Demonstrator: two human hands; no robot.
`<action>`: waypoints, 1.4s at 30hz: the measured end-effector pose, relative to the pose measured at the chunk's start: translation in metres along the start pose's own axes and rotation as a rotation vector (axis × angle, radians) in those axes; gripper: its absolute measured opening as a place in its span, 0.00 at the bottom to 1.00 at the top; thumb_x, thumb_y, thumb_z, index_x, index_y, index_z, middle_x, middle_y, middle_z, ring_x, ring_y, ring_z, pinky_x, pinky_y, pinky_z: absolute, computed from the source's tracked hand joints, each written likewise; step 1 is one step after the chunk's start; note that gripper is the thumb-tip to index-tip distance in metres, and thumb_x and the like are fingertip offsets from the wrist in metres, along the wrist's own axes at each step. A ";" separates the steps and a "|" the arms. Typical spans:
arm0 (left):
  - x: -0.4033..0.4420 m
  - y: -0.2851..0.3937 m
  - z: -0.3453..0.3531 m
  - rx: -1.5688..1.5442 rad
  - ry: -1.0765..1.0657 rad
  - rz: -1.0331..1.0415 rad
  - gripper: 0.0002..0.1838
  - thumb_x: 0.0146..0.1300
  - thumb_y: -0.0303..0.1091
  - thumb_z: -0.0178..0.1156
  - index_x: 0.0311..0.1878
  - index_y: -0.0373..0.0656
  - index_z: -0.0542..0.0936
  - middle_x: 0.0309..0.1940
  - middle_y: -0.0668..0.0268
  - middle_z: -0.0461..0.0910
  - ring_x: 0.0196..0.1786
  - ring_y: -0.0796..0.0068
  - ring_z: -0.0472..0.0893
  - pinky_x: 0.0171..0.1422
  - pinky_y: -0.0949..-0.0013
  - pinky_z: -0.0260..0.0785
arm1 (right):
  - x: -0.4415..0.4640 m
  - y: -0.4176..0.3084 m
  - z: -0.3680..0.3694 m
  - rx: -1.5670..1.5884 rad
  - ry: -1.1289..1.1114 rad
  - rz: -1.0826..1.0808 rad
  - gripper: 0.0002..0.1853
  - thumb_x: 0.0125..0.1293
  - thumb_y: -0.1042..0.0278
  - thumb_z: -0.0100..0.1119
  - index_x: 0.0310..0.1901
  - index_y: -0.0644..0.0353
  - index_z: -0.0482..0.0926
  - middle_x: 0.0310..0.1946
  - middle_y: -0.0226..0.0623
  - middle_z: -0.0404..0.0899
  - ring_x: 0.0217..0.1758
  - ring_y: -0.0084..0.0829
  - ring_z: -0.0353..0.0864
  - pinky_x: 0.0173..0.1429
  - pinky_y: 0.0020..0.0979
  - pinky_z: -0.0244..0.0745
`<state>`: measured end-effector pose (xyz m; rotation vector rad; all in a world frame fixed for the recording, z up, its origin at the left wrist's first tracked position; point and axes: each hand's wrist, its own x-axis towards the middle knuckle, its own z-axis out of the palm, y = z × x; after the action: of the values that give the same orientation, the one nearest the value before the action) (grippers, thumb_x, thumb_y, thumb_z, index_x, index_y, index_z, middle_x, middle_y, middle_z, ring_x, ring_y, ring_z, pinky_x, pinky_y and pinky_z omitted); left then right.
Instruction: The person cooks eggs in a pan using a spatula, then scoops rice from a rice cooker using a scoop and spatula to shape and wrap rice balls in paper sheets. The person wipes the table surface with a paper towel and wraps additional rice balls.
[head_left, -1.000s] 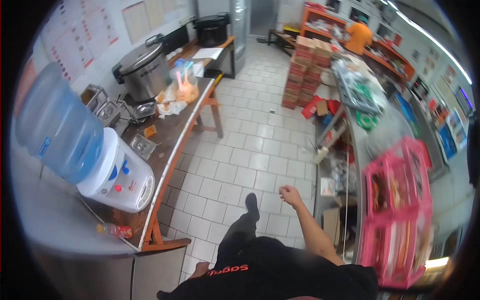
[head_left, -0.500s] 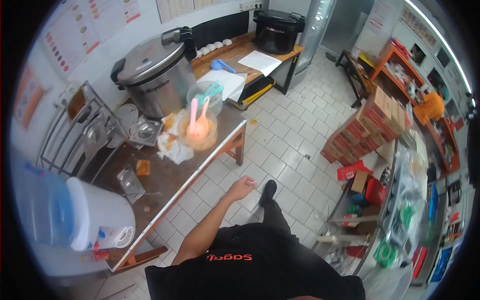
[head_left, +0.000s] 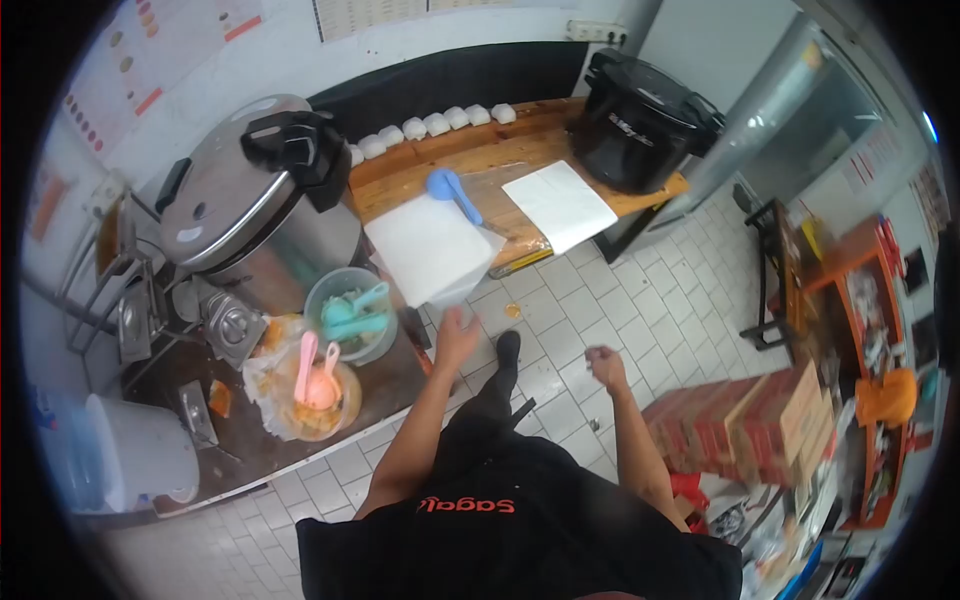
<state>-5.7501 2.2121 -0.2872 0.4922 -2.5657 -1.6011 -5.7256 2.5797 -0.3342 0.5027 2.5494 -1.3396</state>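
Observation:
My left hand (head_left: 457, 340) is over the floor by the near corner of the wooden table, just below a stack of white paper sheets (head_left: 430, 250). Its fingers are loosely bent and apart, and I see nothing in them. Farther right, my right hand (head_left: 605, 367) hangs above the tiles, fingers half curled and slightly apart, with no object visible. A blue rice paddle (head_left: 455, 193) lies at the top edge of the paper stack. To the left stand a clear tub (head_left: 352, 312) with teal scoops and another tub (head_left: 322, 400) with pink and orange spoons.
A big steel rice cooker (head_left: 270, 200) stands left, a black cooker (head_left: 640, 125) at the back right. White lumps (head_left: 437, 124) line the wall beside a second white sheet (head_left: 560, 205). Stacked cartons (head_left: 745, 425) rise at right. A water dispenser (head_left: 150, 450) is far left.
I have stepped forward and the view has turned, so the paper and cookers are closer. My left hand has come up beside the table corner, and my right hand has entered view.

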 end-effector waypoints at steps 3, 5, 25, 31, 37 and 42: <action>0.102 0.003 0.030 0.156 0.219 -0.110 0.47 0.61 0.59 0.61 0.70 0.29 0.60 0.66 0.36 0.64 0.71 0.44 0.64 0.72 0.51 0.58 | 0.070 -0.095 -0.009 0.052 -0.007 -0.109 0.14 0.68 0.62 0.58 0.45 0.65 0.82 0.31 0.35 0.83 0.33 0.25 0.82 0.36 0.26 0.76; 0.151 0.007 0.039 0.310 0.288 -0.302 0.55 0.60 0.66 0.58 0.75 0.30 0.52 0.73 0.35 0.52 0.77 0.41 0.52 0.77 0.44 0.46 | 0.124 -0.101 0.007 -0.068 -0.092 -0.220 0.15 0.67 0.61 0.60 0.46 0.65 0.83 0.31 0.37 0.84 0.34 0.25 0.84 0.39 0.27 0.77; 0.277 0.035 0.069 0.720 0.408 -0.322 0.53 0.53 0.62 0.66 0.75 0.42 0.56 0.73 0.47 0.58 0.77 0.44 0.51 0.75 0.32 0.40 | 0.391 -0.259 -0.056 -0.296 -0.606 -0.496 0.16 0.67 0.60 0.62 0.50 0.61 0.82 0.39 0.43 0.86 0.39 0.35 0.85 0.46 0.33 0.80; 0.367 0.112 0.138 0.528 0.396 -0.704 0.32 0.55 0.47 0.66 0.58 0.37 0.72 0.49 0.51 0.80 0.54 0.47 0.78 0.59 0.47 0.67 | 0.420 -0.319 -0.107 -0.161 -0.691 -0.569 0.14 0.66 0.62 0.61 0.49 0.61 0.81 0.39 0.43 0.84 0.38 0.36 0.85 0.45 0.32 0.79; 0.363 0.175 0.115 0.266 0.842 -0.222 0.20 0.60 0.34 0.61 0.54 0.36 0.73 0.41 0.45 0.80 0.44 0.43 0.81 0.50 0.50 0.72 | 0.409 -0.391 -0.133 -0.024 -0.637 -0.791 0.12 0.64 0.67 0.64 0.48 0.60 0.83 0.38 0.40 0.84 0.39 0.34 0.84 0.45 0.32 0.78; 0.336 0.205 0.081 0.053 0.785 -0.033 0.15 0.63 0.32 0.62 0.50 0.37 0.76 0.39 0.54 0.83 0.40 0.60 0.83 0.47 0.60 0.74 | 0.377 -0.469 -0.260 -0.197 0.134 -1.086 0.12 0.60 0.68 0.68 0.45 0.58 0.83 0.40 0.41 0.83 0.42 0.40 0.83 0.48 0.35 0.77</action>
<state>-6.1333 2.2607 -0.1771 0.9422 -1.9984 -1.0391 -6.2659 2.6220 0.0347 -1.0086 3.1166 -1.2511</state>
